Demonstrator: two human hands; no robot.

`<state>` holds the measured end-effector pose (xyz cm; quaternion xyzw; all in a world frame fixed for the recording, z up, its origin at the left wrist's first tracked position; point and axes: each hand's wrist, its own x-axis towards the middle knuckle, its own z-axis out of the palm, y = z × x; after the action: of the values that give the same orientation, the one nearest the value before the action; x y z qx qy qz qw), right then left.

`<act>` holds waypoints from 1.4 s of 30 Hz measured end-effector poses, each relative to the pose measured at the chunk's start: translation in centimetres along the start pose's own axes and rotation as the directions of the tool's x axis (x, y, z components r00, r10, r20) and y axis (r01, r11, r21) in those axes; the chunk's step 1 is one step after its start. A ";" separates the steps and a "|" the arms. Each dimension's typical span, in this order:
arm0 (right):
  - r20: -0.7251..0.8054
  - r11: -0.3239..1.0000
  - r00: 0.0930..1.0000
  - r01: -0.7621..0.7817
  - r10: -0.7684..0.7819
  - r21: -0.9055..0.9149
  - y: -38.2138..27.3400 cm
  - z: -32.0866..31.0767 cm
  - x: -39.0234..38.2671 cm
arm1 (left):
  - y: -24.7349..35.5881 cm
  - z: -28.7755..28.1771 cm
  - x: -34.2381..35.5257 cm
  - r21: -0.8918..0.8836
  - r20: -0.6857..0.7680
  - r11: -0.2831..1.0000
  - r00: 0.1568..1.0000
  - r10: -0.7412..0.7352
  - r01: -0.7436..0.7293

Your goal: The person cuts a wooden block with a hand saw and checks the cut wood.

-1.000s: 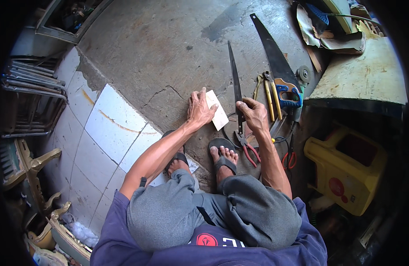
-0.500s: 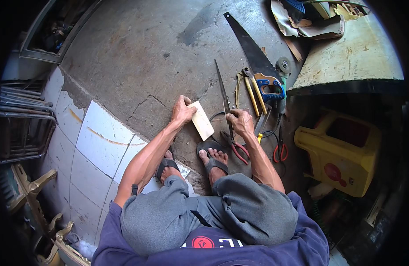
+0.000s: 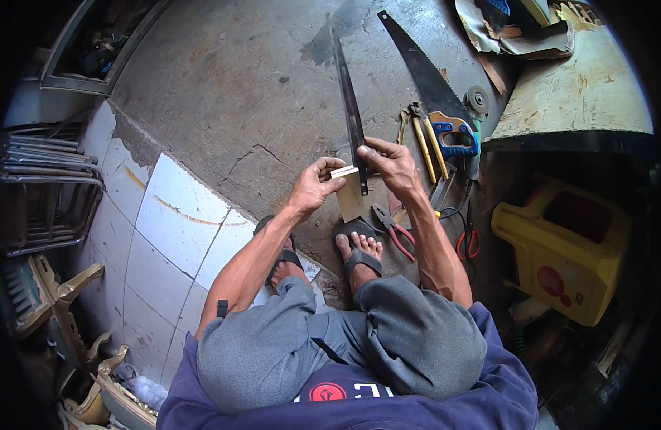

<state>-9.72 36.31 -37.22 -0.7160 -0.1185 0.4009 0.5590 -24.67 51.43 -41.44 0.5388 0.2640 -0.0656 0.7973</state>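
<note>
I squat on a concrete floor. My left hand point(image 3: 315, 188) grips a small pale wooden block point(image 3: 350, 192), held upright in front of my knees. My right hand point(image 3: 389, 162) holds a long dark blade point(image 3: 347, 100) near its lower end; the blade points away from me and its base rests against the top of the block. Both hands are raised off the floor and close together. My sandalled feet point(image 3: 359, 249) are just below the block.
A hand saw with a blue handle point(image 3: 438, 100), yellow-handled tools point(image 3: 425, 140) and red pliers point(image 3: 392, 228) lie on the floor to the right. A yellow plastic case point(image 3: 560, 251) sits further right. White tiles point(image 3: 173, 215) and stacked metal frames point(image 3: 44, 186) are left.
Both hands lifted from the floor: the left picked up the wooden block, the right raised the long blade and set it against the block's top.
</note>
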 end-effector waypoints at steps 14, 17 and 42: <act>0.104 0.972 0.988 0.129 -0.110 -0.198 2.4 1.9 0.8 | -1.0 -0.9 -0.4 -0.032 -0.013 0.998 0.998 0.058 -0.058; 0.101 0.982 0.993 0.073 -0.056 -0.171 2.6 2.0 0.5 | -1.0 -1.1 -0.3 0.000 -0.009 1.000 1.000 0.030 -0.030; 0.073 0.947 0.995 0.082 -0.062 -0.310 1.3 2.2 0.9 | -1.3 -0.3 -0.7 0.033 -0.041 0.996 0.996 0.085 -0.083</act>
<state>-11.06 38.03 -38.90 -0.7779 -0.2240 0.3785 0.4488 -25.90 51.07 -42.21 0.5630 0.2569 -0.0248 0.7851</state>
